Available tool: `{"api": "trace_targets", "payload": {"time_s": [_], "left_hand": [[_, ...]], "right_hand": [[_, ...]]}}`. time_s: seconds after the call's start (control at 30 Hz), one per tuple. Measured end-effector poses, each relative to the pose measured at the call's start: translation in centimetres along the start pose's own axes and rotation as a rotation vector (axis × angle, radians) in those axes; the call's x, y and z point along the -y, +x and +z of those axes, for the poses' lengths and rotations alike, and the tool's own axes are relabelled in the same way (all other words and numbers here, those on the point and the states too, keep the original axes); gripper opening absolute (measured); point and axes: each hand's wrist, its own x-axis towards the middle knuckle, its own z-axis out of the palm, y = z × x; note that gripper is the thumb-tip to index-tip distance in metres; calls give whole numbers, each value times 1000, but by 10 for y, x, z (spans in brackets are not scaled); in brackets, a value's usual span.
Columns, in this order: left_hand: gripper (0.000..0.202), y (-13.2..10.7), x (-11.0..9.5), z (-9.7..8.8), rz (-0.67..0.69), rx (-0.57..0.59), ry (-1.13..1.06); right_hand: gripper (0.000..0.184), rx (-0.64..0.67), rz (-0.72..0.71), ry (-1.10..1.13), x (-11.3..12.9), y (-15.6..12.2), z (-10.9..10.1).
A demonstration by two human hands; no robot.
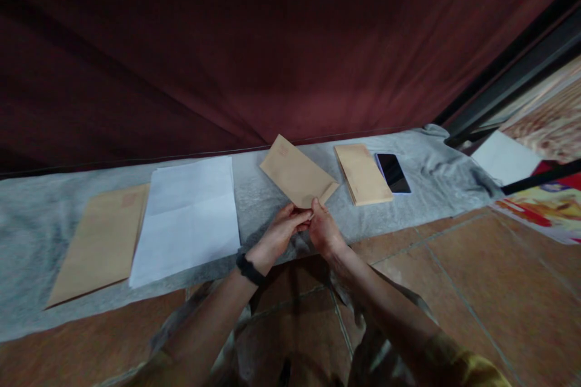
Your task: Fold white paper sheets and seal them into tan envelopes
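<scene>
A brown paper envelope (297, 172) lies slanted on the grey cloth, its flap end pointing towards me. My right hand (324, 230) is closed on the near corner of this envelope, with the thumb at the flap edge. My left hand (281, 233), wearing a dark wristband, meets it at the same corner. Its fingers are pinched together against the right fingertips. A small pale spot shows between them, too small to name. Right of the envelope lies a stack of brown envelopes (363, 175).
A dark-screened phone (393, 173) sits beyond the stack. On the left are white paper sheets (188, 217) and a larger brown envelope (100, 242). The grey cloth (249, 205) runs along a dark red curtain (290, 54). Tiled floor (454, 278) and a colourful printed sheet (544, 205) are at right.
</scene>
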Motion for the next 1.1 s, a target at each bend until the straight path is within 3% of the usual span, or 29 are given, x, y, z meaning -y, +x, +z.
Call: {"api": "trace_targets", "payload": {"time_s": [0.2,0.33,0.43,0.6,0.73,0.93,1.1], "left_hand": [[40,0,-4,-2,8,-39,55],[33,2,-14,-13,63,-84,202],[29,4,-20,-25,10,-98,287],[33,6,-18,-40,-33,-100,340],[39,8,-14,-45,-47,-126,358],[42,8,-13,-42,-45,-192,415],[46,11,-7,-40,-41,-240,470]], "right_hand": [[50,10,72,-34,5,0,-8],[43,-111,76,-136,15,9,-27],[36,-158,104,-204,22,16,-41],[26,-89,152,-402,24,21,-56],[17,-42,117,-684,22,21,-64],[23,-12,-10,-1428,32,12,-64],[31,-104,-93,-1665,41,0,-54]]}}
